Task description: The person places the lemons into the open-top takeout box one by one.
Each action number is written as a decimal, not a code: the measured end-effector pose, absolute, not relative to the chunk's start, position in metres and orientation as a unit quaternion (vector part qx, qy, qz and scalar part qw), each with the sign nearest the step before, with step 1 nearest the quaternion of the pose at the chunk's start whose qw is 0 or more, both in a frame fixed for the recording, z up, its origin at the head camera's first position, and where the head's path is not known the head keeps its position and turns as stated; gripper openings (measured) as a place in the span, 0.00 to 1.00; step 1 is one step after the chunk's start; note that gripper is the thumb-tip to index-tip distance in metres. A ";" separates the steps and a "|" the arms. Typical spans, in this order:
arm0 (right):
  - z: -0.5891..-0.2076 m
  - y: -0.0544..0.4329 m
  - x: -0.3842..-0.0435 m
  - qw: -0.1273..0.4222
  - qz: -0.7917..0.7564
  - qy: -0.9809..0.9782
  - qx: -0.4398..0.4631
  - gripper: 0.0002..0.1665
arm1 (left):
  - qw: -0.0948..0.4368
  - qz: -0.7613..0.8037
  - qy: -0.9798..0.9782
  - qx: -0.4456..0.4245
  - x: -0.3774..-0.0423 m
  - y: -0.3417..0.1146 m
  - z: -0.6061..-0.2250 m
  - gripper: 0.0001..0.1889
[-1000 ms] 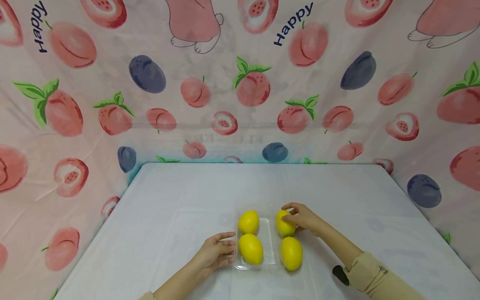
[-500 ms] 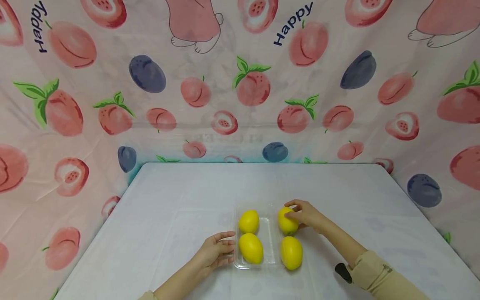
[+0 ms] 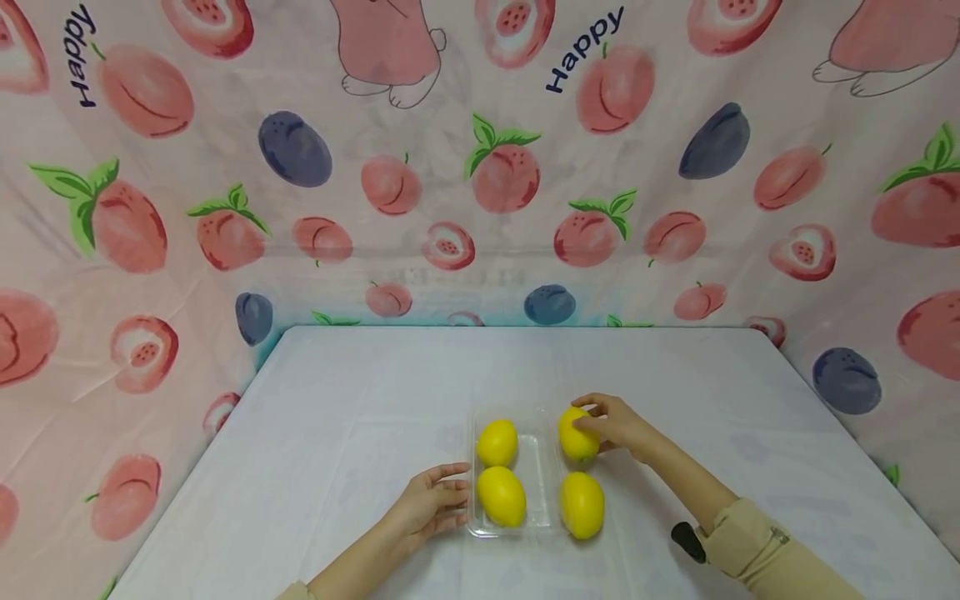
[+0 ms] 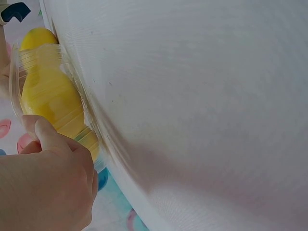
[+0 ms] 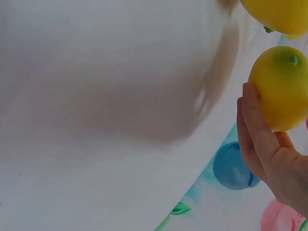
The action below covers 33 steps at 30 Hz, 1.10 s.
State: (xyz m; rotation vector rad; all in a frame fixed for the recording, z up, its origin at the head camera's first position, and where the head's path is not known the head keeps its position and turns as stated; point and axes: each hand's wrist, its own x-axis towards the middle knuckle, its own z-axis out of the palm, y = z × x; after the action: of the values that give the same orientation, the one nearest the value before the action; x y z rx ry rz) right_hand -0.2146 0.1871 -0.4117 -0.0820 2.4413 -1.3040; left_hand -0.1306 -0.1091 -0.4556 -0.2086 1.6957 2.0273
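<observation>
A clear plastic tray (image 3: pixel 535 477) sits on the table with two yellow lemons, a far one (image 3: pixel 497 442) and a near one (image 3: pixel 502 497), along its left side. My left hand (image 3: pixel 433 507) rests its extended fingers against the tray's left wall; in the left wrist view the hand (image 4: pixel 57 168) is right at the ribbed side. With thumb and fingers, my right hand (image 3: pixel 617 427) grips a third lemon (image 3: pixel 577 434) by the tray's far right. Its green-tipped end (image 5: pixel 284 86) shows in the right wrist view. Another lemon (image 3: pixel 582 505) lies at the tray's right edge, nearer me.
A white cloth covers the table (image 3: pixel 360 400). Behind and at both sides hangs a fruit-print curtain (image 3: pixel 420 183). A dark object (image 3: pixel 687 542) sticks out by the right sleeve (image 3: pixel 757 546).
My right hand has shifted slightly away from me and to the right with its lemon, opening a gap to the nearer one. The left hand and the tray have stayed put.
</observation>
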 end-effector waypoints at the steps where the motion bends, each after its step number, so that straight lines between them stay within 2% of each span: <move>1: -0.411 0.187 -0.215 0.184 -0.466 0.865 -0.030 0.26 | 0.242 0.741 0.622 -0.077 -0.130 -0.109 -0.456 0.25; 33: -0.393 0.172 -0.213 0.174 -0.483 0.856 -0.059 0.25 | 0.241 0.745 0.617 -0.083 -0.129 -0.109 -0.451 0.24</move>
State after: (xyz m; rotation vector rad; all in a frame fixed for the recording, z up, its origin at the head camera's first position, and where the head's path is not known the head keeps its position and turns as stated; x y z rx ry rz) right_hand -0.2133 0.1722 -0.3925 -0.1682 2.4277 -1.3702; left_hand -0.1287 -0.1090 -0.4509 -0.2269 1.6866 2.0371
